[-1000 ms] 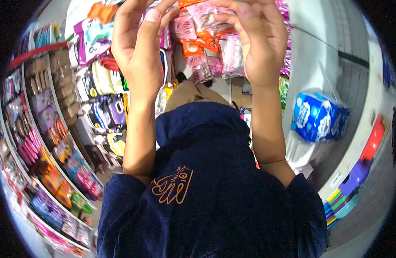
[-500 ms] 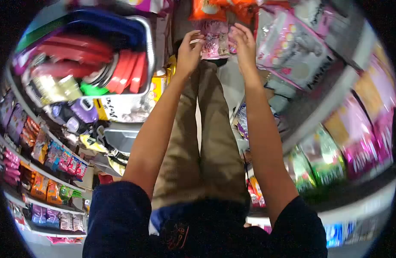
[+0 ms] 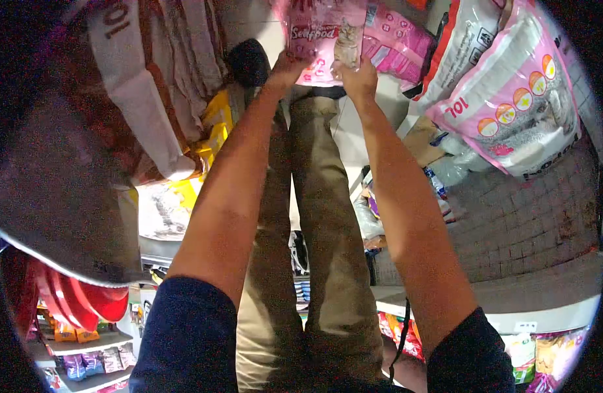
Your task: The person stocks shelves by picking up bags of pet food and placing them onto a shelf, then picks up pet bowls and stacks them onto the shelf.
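A pink bag marked "Seafood" [image 3: 314, 49], with a cat pictured on it, is upright at the top centre of the head view. My left hand [image 3: 290, 69] grips its lower left side, with the fingers partly hidden. On the lower right, my right hand [image 3: 358, 80] is closed on the same bag, its thumb over the front. Directly behind and to the right lies another pink bag [image 3: 401, 56]. The top of the held bag is cut off by the frame edge.
To the right, a large white and pink "10L" bag [image 3: 517, 98] lies on a grid-patterned shelf [image 3: 504, 216]. Tall pale bags [image 3: 131, 85] and yellow packs [image 3: 216, 128] line the left. Red rounded items [image 3: 85, 295] are at lower left. Wrapped goods [image 3: 373, 216] sit beside my legs.
My hands were spread apart beside a pink bag; now both are closed on the pink bag. The view has shifted, with the red items now lower left and the 10L bag larger at right.
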Available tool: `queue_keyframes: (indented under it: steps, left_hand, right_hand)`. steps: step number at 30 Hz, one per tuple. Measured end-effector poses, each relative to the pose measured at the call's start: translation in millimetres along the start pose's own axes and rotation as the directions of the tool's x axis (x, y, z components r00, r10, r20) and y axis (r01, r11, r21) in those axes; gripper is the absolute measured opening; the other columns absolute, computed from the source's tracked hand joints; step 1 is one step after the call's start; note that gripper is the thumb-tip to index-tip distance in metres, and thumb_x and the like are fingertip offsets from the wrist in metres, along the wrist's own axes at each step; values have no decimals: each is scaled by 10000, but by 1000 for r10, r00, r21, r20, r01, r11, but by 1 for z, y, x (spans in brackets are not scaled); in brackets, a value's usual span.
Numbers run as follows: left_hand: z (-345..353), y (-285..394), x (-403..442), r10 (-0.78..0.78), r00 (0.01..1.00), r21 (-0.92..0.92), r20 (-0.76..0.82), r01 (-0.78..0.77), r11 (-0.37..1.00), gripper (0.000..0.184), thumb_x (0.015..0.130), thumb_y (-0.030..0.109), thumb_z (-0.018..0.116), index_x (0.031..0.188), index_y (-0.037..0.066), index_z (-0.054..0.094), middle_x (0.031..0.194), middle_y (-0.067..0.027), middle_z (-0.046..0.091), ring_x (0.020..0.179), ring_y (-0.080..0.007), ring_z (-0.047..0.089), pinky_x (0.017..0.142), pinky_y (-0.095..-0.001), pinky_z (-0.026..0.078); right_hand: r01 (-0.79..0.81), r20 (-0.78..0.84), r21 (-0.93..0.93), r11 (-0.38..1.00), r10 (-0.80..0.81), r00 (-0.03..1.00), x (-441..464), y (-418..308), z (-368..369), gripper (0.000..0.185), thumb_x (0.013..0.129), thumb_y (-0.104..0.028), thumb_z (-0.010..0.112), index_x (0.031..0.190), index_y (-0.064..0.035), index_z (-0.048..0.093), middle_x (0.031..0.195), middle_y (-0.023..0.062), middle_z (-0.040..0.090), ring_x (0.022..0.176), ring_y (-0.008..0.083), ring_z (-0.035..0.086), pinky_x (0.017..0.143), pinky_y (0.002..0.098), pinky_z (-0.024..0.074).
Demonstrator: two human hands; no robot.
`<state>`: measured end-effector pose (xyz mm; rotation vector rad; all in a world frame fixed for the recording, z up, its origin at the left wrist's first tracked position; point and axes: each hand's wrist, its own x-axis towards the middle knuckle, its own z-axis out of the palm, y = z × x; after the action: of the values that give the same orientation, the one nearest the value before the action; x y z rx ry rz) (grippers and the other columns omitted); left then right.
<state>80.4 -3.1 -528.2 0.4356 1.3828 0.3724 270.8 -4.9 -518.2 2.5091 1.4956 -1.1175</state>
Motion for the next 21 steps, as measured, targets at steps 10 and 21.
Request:
queue_keyframes:
  steps: [10,21]
  left_hand:
    - [-17,36,-130,-105,980,-147,-169,80,986,488,766,389,781,1038,45,568,948,-60,614,821,-155,563,734,-310,475]
    - [14,280,-413,4,988,44,-153,3,999,420,824,179,759,1082,41,458,967,-60,620,783,-98,567,671,-240,466]
  right_hand:
    - [-427,604,491,759,56,795,-61,-72,-126,495,865,-225,680,1259,22,510,1117,100,632,998,166,582,896,316,441]
    - [-341,510,653,676,-60,858,-239,-178,-373,678,850,-333,720,1334,42,429,1245,151,570,1109,198,552,965,332,424]
